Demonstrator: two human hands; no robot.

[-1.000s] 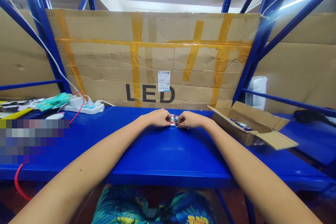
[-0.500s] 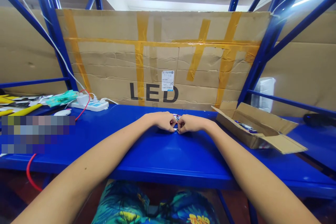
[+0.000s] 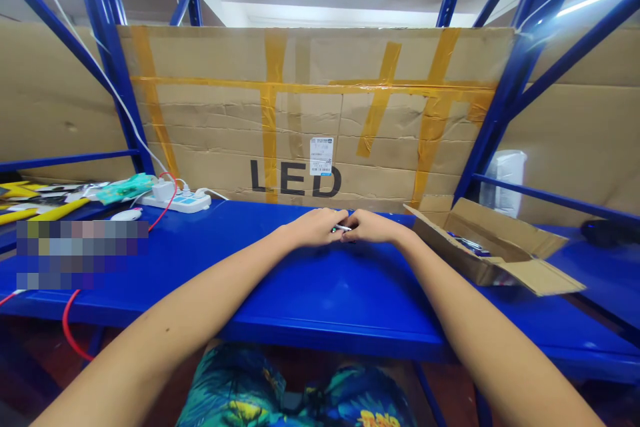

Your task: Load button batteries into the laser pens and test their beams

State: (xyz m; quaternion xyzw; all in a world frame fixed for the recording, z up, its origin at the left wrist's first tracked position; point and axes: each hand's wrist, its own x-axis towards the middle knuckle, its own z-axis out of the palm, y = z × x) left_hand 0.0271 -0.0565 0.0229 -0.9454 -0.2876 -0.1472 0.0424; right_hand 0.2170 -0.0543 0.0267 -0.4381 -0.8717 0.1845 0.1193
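Both hands meet just above the blue table (image 3: 320,300), in front of the cardboard sheet. My left hand (image 3: 320,227) is closed, fingers pinched on a thin, silvery-white pen-like piece (image 3: 342,228) with a small green spot near its left end. From the other side, my right hand (image 3: 369,227) is closed on the same piece, its fingertips almost touching the left ones. Most of the piece is covered by fingers, and its exact kind is too small to make out.
An open cardboard box (image 3: 465,260) with slim metallic and blue things inside stands at right. On the left lie a white power strip (image 3: 183,201), a red cable (image 3: 67,323) and yellow-handled tools (image 3: 60,208). A large cardboard sheet (image 3: 225,120) closes off the back.
Several thin, shiny pieces showed between and behind my hands before; now one silvery-white piece shows between the fingertips. Both hands have turned and lifted slightly.
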